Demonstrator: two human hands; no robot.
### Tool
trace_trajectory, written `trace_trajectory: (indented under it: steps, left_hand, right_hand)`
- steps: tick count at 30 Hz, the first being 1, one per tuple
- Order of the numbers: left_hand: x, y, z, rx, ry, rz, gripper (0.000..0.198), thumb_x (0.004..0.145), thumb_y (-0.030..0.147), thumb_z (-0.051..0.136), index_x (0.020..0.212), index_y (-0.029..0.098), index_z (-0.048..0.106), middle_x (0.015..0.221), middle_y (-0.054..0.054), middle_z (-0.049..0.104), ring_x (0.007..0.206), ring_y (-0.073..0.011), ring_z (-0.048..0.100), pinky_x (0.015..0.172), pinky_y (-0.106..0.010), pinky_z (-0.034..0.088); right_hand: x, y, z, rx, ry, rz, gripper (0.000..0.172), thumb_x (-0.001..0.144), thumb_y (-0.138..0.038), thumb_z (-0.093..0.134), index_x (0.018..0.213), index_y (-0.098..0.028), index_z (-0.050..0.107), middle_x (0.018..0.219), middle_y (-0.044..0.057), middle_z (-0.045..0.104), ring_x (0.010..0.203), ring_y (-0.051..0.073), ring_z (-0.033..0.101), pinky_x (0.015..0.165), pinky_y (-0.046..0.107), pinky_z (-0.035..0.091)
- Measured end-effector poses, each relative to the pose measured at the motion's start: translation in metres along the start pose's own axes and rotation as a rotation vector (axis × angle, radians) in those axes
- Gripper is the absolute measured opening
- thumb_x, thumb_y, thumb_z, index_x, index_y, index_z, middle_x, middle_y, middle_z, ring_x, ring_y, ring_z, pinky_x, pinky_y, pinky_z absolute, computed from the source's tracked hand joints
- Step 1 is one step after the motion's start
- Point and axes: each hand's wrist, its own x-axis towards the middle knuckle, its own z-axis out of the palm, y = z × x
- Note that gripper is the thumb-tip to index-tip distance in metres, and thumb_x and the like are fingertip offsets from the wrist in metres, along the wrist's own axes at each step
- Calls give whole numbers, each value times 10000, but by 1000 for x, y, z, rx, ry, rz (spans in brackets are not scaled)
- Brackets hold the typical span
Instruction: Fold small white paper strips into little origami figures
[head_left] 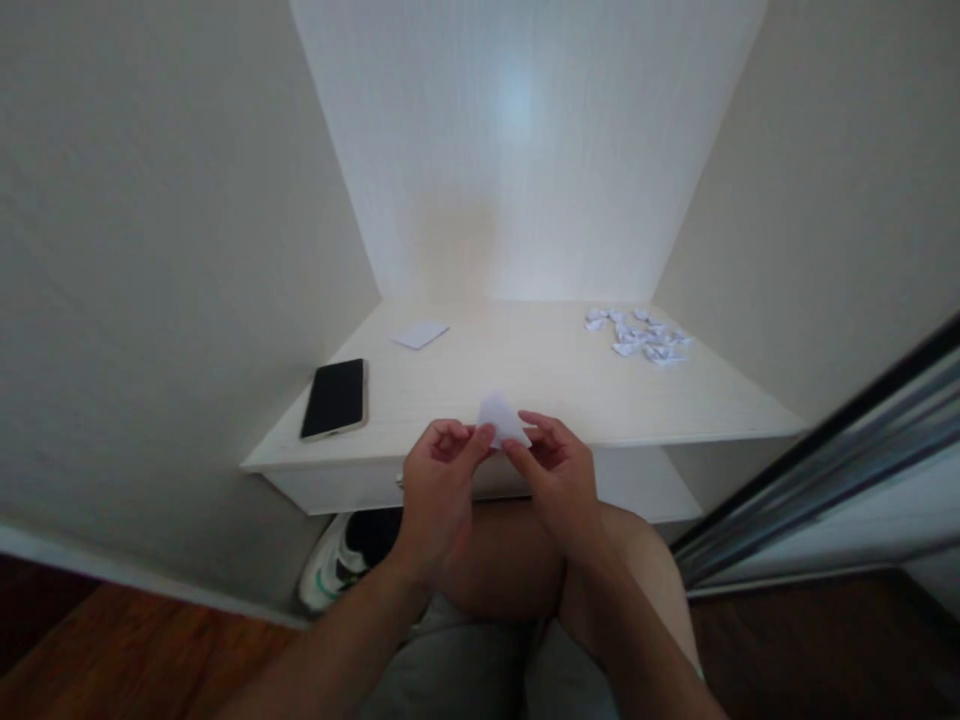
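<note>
A small piece of white paper is held up between my two hands, just in front of the desk's front edge. Its outline looks folded, with a slanted side. My left hand pinches the lower left corner with thumb and fingers. On the right side, my right hand grips the paper's lower right corner, thumb on the near face. Toward the back right of the desk lies a loose group of small folded white paper pieces. A flat stack of white paper rests at the back left.
The pale desk sits in a narrow alcove between side walls. A dark-screened tablet or phone lies at its left front. Below the desk are a drawer and a white shoe. A dark-framed sliding panel stands to the right.
</note>
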Motion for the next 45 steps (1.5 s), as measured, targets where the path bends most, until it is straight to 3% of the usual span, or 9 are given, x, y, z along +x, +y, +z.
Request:
trace_trajectory:
  steps: [3, 8, 12, 15, 20, 28, 34, 39, 45]
  left_hand:
    - [-21, 6, -3, -22, -5, -6, 317, 802, 296, 851, 860, 211, 552, 806, 55, 630, 718, -95, 674, 735, -226, 591]
    - [-29, 42, -22, 56, -161, 13, 348, 715, 186, 923, 892, 210, 624, 807, 30, 694, 676, -131, 705, 604, -211, 590]
    - [-33, 60, -38, 187, -269, 101, 452, 774, 177, 883, 1175, 251, 687, 922, 12, 711, 730, -136, 730, 632, -221, 638]
    - [-37, 58, -46, 273, -286, 147, 520, 824, 186, 853, 1306, 302, 697, 970, 8, 711, 795, -133, 735, 710, -229, 664]
    - [-40, 53, -51, 211, -302, 113, 324, 805, 188, 878, 1100, 266, 769, 1029, -27, 788, 854, -167, 776, 751, -237, 673]
    - [-41, 55, -54, 141, -249, 45, 407, 740, 164, 920, 1100, 229, 741, 944, -3, 793, 731, -144, 773, 671, -228, 665]
    - [-42, 55, -51, 129, -247, 36, 369, 755, 149, 904, 1075, 225, 737, 749, 21, 786, 660, -142, 764, 643, -208, 646]
    - [-41, 56, -50, 136, -248, 47, 324, 731, 133, 913, 979, 224, 727, 873, 10, 796, 701, -133, 762, 659, -203, 644]
    - [-40, 54, -50, 137, -266, 6, 364, 738, 149, 913, 1037, 225, 721, 917, -6, 789, 786, -171, 784, 713, -252, 661]
  right_hand:
    - [-11, -9, 1, 85, 35, 41, 353, 906, -381, 751, 1212, -214, 692, 897, 54, 786, 770, 210, 734, 710, 340, 592]
    - [-14, -30, -16, 119, -52, 39, 278, 826, -324, 809, 1085, -231, 775, 851, 21, 750, 723, 178, 646, 652, 303, 525]
    - [-18, -51, -22, 3, -165, 13, 245, 861, -276, 779, 1098, -223, 810, 759, -1, 701, 647, 150, 549, 591, 281, 460]
    - [-21, -63, -20, -97, -206, -17, 260, 900, -267, 746, 1148, -228, 814, 754, -5, 705, 642, 148, 538, 597, 284, 459]
    - [-24, -70, -14, -126, -249, -62, 249, 922, -214, 724, 1154, -236, 812, 907, 20, 780, 764, 161, 629, 708, 303, 502]
    - [-27, -71, -11, -125, -234, -101, 244, 904, -161, 749, 1131, -236, 800, 930, 17, 764, 796, 155, 650, 722, 296, 508]
    - [-31, -70, -10, -55, -192, -69, 192, 879, -144, 772, 1045, -239, 777, 985, 25, 773, 879, 183, 696, 773, 323, 539]
    - [-32, -71, -9, 22, -172, -25, 158, 856, -147, 786, 990, -226, 758, 1001, 38, 776, 906, 192, 719, 799, 330, 561]
    - [-32, -70, -13, 17, -195, 96, 199, 812, -206, 833, 1002, -209, 775, 930, 40, 788, 839, 200, 721, 783, 345, 562]
